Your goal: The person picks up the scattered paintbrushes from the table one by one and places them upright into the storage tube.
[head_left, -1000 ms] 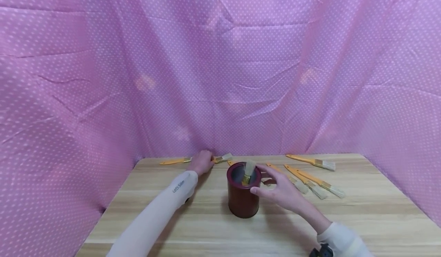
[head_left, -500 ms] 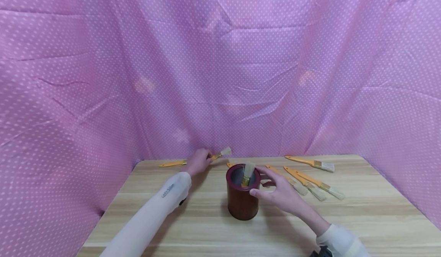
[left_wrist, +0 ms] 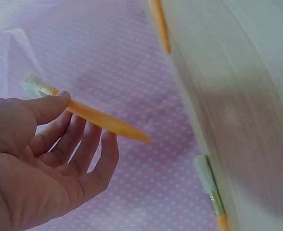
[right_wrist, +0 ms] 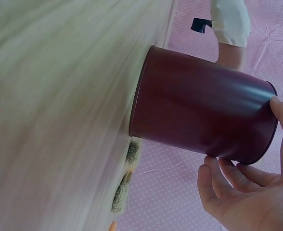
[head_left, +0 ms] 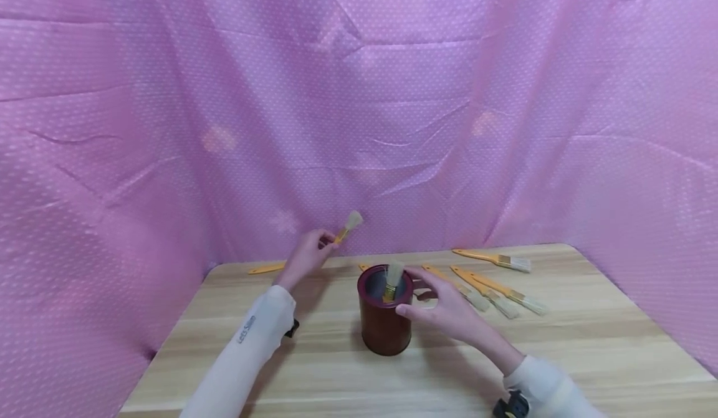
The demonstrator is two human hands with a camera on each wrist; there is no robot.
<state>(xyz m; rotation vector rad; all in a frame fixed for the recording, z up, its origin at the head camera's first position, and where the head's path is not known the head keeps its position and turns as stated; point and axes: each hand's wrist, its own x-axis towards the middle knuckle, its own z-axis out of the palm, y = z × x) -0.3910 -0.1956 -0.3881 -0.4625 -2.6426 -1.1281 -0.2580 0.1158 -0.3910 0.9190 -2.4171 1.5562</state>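
My left hand (head_left: 307, 257) pinches a paintbrush (head_left: 349, 226) between thumb and fingertips, raised above the back of the table with its pale bristles up. In the left wrist view, the brush's yellow handle (left_wrist: 103, 118) crosses the fingertips and its tail end sticks out free. A dark red can (head_left: 386, 327) stands upright in the middle of the table. My right hand (head_left: 449, 306) holds the can by its upper side, thumb near and fingers behind; the right wrist view shows the thumb (right_wrist: 282, 109) at the rim. Inside the can leans another paintbrush (head_left: 394, 276), bristles up, its handle hidden.
Several yellow-handled paintbrushes (head_left: 507, 291) lie right of the can, one brush (head_left: 493, 259) near the back edge. Another brush (head_left: 266, 268) lies at the back left, and a handle end (head_left: 363, 267) shows behind the can. Pink dotted cloth (head_left: 359, 125) walls the wooden table (head_left: 314, 368).
My left hand has lifted the paintbrush off the back of the table, and its bristles have tilted upward. My right hand stays on the can. The head view has shifted slightly.
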